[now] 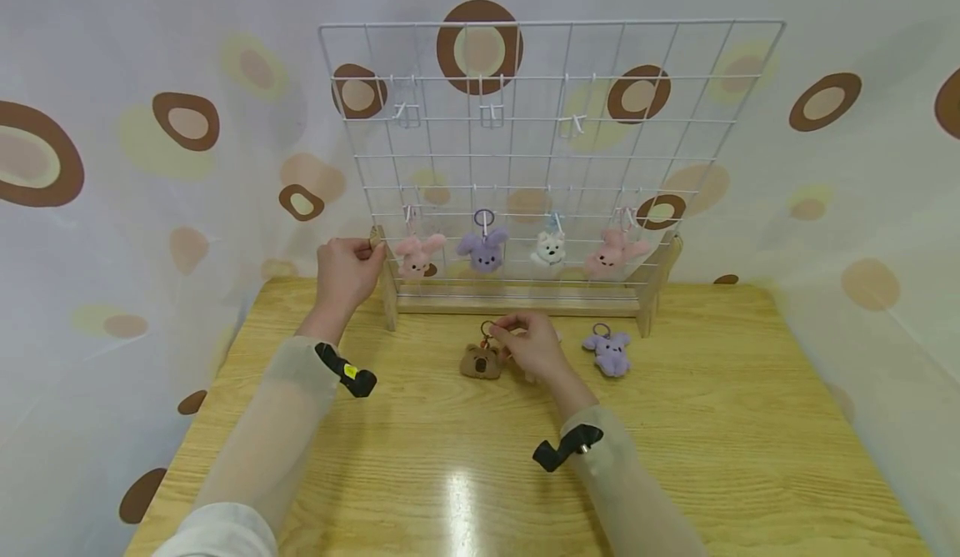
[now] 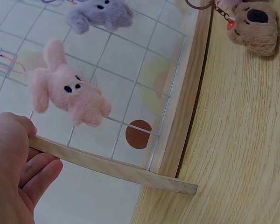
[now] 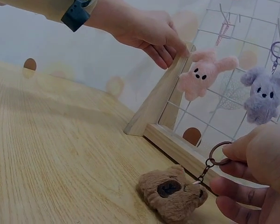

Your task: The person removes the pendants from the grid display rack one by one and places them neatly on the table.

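Observation:
My left hand [image 1: 348, 273] grips the upper end of the wooden side support [image 2: 112, 165] of the wire display rack, thumb on one side and fingers on the other. With thumb and forefinger, my right hand [image 1: 534, 347] pinches the metal ring of a brown plush bear keychain [image 1: 480, 363]. The bear, dark-nosed, is at the tabletop in front of the rack; its short chain [image 3: 203, 175] runs up to the ring. Behind the right hand, a pale pink item is mostly hidden. To the right of that hand lies a purple plush rabbit keychain [image 1: 611, 354].
On the rack's lower hooks hang a pink rabbit [image 1: 415, 263], a purple rabbit [image 1: 483, 253], a white plush animal [image 1: 550, 250] and another pink rabbit [image 1: 609, 258]. Bare hooks [image 1: 492, 113] sit higher on the grid. A patterned curtain [image 1: 247, 7] backs the wooden table [image 1: 720, 424].

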Available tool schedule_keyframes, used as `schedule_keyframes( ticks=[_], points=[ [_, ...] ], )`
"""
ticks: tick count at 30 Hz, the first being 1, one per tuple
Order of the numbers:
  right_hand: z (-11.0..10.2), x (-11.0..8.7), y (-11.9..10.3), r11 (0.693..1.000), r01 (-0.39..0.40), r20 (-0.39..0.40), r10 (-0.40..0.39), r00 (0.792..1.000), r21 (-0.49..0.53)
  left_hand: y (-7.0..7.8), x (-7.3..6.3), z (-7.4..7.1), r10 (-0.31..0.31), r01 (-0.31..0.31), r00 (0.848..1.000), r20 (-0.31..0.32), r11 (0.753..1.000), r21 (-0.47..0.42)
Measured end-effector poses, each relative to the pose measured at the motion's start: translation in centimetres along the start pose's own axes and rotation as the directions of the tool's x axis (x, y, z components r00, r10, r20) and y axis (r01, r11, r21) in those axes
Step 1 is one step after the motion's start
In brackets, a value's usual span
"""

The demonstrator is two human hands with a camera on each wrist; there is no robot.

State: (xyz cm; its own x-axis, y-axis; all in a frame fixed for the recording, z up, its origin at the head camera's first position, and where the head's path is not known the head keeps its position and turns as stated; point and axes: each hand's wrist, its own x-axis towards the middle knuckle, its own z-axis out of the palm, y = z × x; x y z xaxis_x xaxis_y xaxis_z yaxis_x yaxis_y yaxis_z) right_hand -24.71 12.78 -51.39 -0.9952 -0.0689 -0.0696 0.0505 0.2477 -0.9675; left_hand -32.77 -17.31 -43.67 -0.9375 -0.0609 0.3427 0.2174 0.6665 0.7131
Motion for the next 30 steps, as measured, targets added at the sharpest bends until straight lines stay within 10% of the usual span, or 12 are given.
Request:
schedule_keyframes(
  ticks=[30],
  points=[
    [1.7, 3.3, -0.2, 1.0, -0.003, 0.066, 0.004, 0.998, -0.001, 0.3, -0.1, -0.1, -0.032, 0.032, 0.999, 0.003, 0.999, -0.001]
  ],
)
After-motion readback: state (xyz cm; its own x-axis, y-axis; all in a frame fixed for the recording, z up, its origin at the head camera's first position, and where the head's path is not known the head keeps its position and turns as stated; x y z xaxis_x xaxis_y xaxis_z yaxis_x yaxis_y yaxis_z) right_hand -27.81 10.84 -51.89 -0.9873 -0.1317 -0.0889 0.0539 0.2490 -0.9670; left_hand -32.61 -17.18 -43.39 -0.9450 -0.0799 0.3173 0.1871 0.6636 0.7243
